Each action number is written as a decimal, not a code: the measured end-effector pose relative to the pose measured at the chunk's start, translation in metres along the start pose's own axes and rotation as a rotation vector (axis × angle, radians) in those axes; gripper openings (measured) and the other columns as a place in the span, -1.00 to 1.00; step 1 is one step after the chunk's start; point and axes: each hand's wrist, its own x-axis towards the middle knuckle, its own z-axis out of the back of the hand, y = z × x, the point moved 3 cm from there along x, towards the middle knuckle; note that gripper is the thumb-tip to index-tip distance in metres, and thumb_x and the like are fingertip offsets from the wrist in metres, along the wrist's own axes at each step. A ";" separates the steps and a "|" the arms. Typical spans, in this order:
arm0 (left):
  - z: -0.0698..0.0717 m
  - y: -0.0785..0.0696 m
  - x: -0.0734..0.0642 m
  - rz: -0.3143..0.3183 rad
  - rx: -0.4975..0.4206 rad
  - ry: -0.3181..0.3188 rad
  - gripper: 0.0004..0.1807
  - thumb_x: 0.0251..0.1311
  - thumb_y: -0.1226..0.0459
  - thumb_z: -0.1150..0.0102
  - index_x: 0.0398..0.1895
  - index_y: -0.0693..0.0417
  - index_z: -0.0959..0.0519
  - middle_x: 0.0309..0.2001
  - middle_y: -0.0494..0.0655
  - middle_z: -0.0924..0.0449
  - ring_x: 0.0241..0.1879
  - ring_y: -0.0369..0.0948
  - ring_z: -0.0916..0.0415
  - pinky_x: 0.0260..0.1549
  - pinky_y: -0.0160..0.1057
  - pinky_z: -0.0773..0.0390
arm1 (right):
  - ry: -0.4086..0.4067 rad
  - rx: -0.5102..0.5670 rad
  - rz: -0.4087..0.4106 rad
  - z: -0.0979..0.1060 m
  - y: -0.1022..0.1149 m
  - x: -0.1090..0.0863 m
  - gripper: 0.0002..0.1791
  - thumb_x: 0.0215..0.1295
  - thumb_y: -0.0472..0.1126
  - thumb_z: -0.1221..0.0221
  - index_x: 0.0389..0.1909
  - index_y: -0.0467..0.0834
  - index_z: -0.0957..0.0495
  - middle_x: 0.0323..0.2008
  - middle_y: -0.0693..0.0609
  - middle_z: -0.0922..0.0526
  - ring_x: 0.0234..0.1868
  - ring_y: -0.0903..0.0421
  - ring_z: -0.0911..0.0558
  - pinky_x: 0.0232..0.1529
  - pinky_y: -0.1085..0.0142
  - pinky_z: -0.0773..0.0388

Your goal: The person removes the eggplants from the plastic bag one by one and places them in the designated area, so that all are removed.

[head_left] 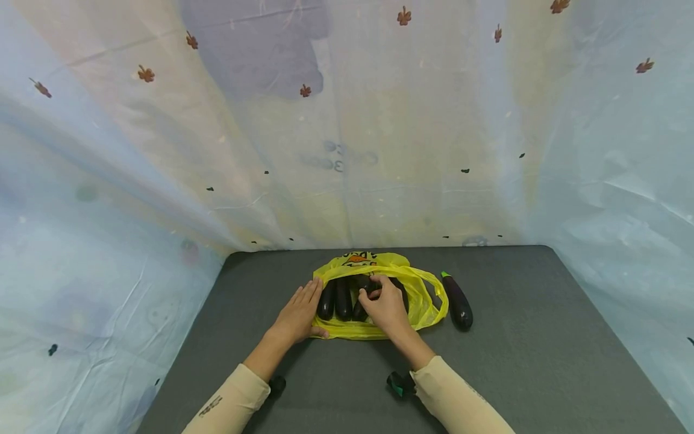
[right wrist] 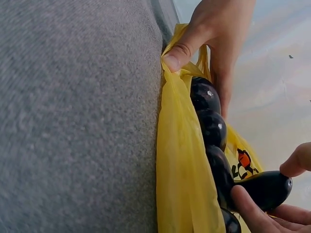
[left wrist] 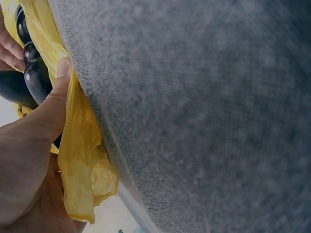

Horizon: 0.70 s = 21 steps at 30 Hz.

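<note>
Pinching one eggplant point(right wrist: 267, 189) near its rounded end, your right hand point(head_left: 386, 304) has thumb and fingers on different sides of the fruit, which makes sense to me since the skin is so smooth and shiny. That eggplant sits at the mouth of the yellow bag point(head_left: 347, 331), tilted up from the others instead of lying flat, so there's room to get fingertips around it. Where its far end goes, I can't tell.

The other eggplants point(head_left: 343, 299) are packed side by side in the bag, rounded ends toward you, probably the handiest way to have them all within reach. Your left hand point(head_left: 300, 310) is spread at the bag's left end: thumb over the near rim, fingers reaching along the side. Looks like a brace to me, since thin plastic like that would easily slide or flop shut. Whether those fingers squeeze anything, I honestly can't say.

The bag's handle loop point(head_left: 443, 301) flops out to the right, clear of your right hand. Just beyond it a loose eggplant point(head_left: 458, 303) lies on the grey tabletop point(head_left: 542, 349), green tip pointing away from you, off to the side where it doesn't block the opening. Behind everything hangs plastic sheeting point(head_left: 390, 126) with little leaf prints.
</note>
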 end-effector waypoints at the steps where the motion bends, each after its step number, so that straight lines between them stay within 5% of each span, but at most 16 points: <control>1: 0.000 0.000 0.000 -0.001 -0.001 0.000 0.45 0.07 -0.30 -0.50 0.76 0.24 0.12 0.75 0.18 0.18 0.72 0.09 0.12 0.68 0.09 0.02 | -0.005 0.002 0.014 0.000 0.000 0.000 -0.50 0.49 -0.17 -0.34 0.36 -0.24 -0.55 -0.21 -0.09 -0.77 -0.40 0.12 -0.72 -0.48 0.25 -0.68; 7: 0.001 0.000 -0.001 -0.001 -0.007 0.001 0.44 0.07 -0.29 -0.50 0.76 0.24 0.11 0.75 0.18 0.17 0.72 0.09 0.12 0.68 0.09 0.02 | -0.022 0.032 0.080 0.003 -0.002 -0.001 -0.51 0.48 -0.23 -0.33 0.39 -0.15 -0.61 0.24 -0.17 -0.66 -0.16 0.00 -0.77 -0.35 0.24 -0.76; 21: 0.000 0.000 0.000 -0.004 -0.001 0.003 0.43 0.09 -0.29 -0.49 0.76 0.24 0.13 0.75 0.18 0.17 0.72 0.09 0.12 0.68 0.10 0.01 | 0.002 0.099 0.032 0.020 0.000 -0.009 -0.51 0.49 -0.20 -0.36 0.38 -0.12 -0.60 0.17 -0.19 -0.70 -0.20 0.04 -0.77 -0.33 0.28 -0.75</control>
